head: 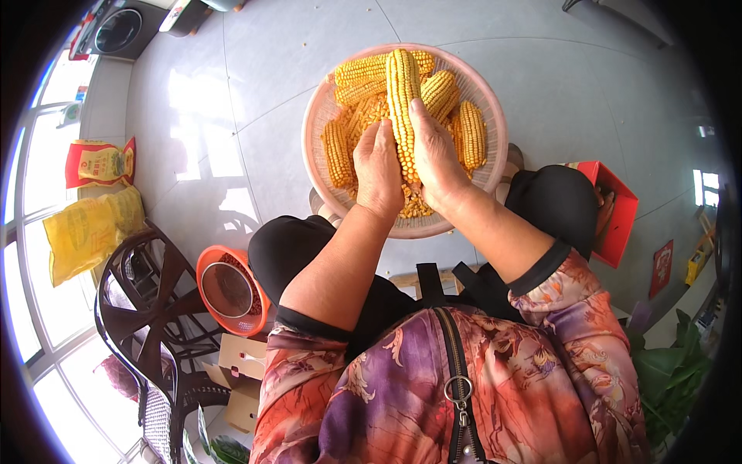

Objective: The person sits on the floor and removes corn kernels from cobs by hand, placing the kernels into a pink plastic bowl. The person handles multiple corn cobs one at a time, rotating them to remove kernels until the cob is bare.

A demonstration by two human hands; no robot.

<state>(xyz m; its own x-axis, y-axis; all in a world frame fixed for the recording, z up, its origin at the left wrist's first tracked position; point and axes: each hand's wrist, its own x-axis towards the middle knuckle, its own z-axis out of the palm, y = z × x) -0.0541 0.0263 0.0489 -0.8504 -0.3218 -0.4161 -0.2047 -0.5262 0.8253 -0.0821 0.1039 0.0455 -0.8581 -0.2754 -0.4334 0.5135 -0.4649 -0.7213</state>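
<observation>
Between my two hands, an ear of dried yellow corn is held up over a round pink plastic basket. My left hand grips its lower left side. On the other side my right hand holds it, the thumb lying along the kernels. Several more corn ears rest in the basket, among them one at the left and one at the right. Loose kernels lie on the basket's bottom below my wrists. My palms and the ear's underside are hidden.
An orange basket with a sieve on it stands by my left knee, near a dark chair. Beside my right knee is an open red box. Stray kernels dot the tiled floor. Yellow sacks lean at the windows.
</observation>
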